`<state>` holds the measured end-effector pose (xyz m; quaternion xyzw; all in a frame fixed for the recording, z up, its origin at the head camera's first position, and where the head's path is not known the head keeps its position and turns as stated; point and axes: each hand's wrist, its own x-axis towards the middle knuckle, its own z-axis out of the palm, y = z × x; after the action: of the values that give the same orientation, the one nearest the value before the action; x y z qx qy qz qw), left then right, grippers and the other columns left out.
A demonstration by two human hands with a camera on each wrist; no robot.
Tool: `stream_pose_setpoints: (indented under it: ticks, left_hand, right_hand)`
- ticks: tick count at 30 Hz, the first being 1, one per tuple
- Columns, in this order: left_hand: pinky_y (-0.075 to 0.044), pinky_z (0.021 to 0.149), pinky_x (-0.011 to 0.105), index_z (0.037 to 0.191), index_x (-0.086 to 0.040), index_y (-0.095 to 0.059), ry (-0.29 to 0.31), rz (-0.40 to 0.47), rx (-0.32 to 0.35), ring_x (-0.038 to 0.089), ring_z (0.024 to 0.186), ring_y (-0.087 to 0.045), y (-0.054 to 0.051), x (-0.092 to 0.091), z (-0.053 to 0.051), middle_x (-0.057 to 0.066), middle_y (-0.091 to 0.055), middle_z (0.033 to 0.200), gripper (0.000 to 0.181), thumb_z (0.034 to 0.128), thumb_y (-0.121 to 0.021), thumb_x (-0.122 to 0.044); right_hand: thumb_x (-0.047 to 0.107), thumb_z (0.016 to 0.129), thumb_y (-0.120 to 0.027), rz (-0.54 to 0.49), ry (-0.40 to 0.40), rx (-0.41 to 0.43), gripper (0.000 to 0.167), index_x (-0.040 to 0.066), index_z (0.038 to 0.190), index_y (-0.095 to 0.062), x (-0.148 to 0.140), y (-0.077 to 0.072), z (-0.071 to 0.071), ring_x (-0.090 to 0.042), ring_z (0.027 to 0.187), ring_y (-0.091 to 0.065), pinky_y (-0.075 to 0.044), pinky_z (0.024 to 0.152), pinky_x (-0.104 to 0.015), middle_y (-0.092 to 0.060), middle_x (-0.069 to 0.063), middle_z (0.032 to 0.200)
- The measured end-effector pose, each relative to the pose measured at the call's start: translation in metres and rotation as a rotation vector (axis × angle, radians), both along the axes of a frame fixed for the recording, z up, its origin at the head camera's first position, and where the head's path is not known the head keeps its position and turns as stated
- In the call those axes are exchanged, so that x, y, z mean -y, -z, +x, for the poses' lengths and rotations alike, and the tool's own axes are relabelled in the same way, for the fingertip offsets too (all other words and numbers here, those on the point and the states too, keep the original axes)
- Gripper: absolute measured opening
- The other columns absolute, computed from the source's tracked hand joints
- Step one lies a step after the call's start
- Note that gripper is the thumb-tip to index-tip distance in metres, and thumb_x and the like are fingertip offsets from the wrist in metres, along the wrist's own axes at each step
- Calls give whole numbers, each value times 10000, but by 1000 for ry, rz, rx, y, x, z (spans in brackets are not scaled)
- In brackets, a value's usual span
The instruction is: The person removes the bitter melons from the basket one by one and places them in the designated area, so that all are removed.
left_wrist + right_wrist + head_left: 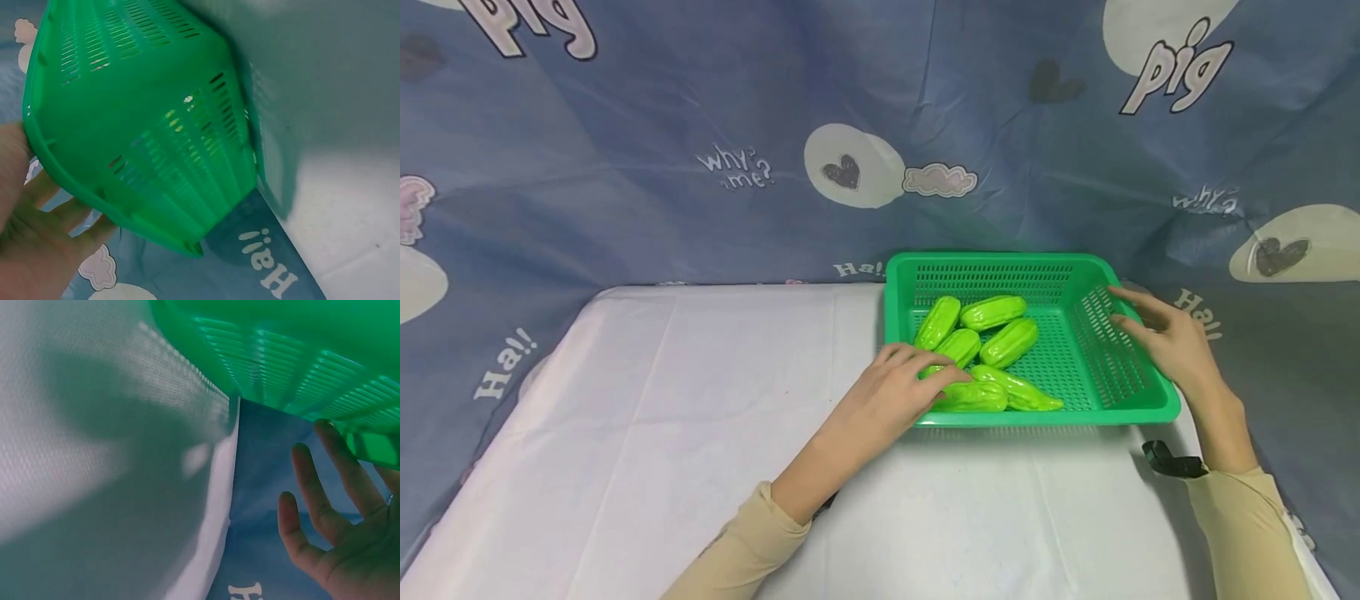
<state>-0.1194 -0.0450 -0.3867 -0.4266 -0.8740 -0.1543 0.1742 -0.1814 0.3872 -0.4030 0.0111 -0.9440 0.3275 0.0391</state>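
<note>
A green plastic basket [1052, 417] with slotted walls stands at the table's far right side. Several glossy, ridged, bright green vegetables [1009, 342], resembling bitter melons, lie in its left half. My left hand [887, 398] reaches over the near left corner, fingers extended above the rim beside the nearest vegetables. In the left wrist view, fingers of that hand [44, 231] lie along the basket rim [69, 181]. On the other side, my right hand [1180, 346] is at the right rim with thumb and fingers spread. Its fingers [340, 456] are loosely extended, one meeting the rim in the right wrist view.
A white cloth covers the table [700, 417]. Behind it hangs a blue printed curtain [760, 225], close to the basket's back side. The table's right edge runs just beneath the right hand. A black strap piece [1172, 461] sticks out at the right wrist.
</note>
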Motion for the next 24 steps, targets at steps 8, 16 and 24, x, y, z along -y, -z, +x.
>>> stream_pose_setpoints:
  ticks: [8,16,24]
  left_hand:
    - [-554,1047,433,1404,-322,-635,-9,-96,7,246,1216,-738,-7,-15,-7,-38,-740,1382,431,996,-767,-359]
    - [-547,1108,460,1402,-335,-659,-20,-180,34,261,1246,-717,-10,-30,-13,-64,-732,1396,489,943,-795,-437]
    - [-563,1091,445,1390,-333,-670,-10,-192,45,237,1277,-711,-8,-39,-18,-91,-736,1395,541,890,-804,-492]
  right_hand:
    - [525,1082,-597,-13,11,6,570,370,1620,-489,3,1,-2,-611,1435,-497,-405,1070,-822,-411,-169,1723]
    - [542,1072,-606,-15,21,7,580,365,1614,-499,3,3,-4,-601,1424,-513,-407,1080,-811,-436,-190,1703]
    - [520,1079,-605,-37,19,9,577,353,1620,-494,-2,3,-1,-611,1429,-493,-400,1084,-810,-427,-213,1703]
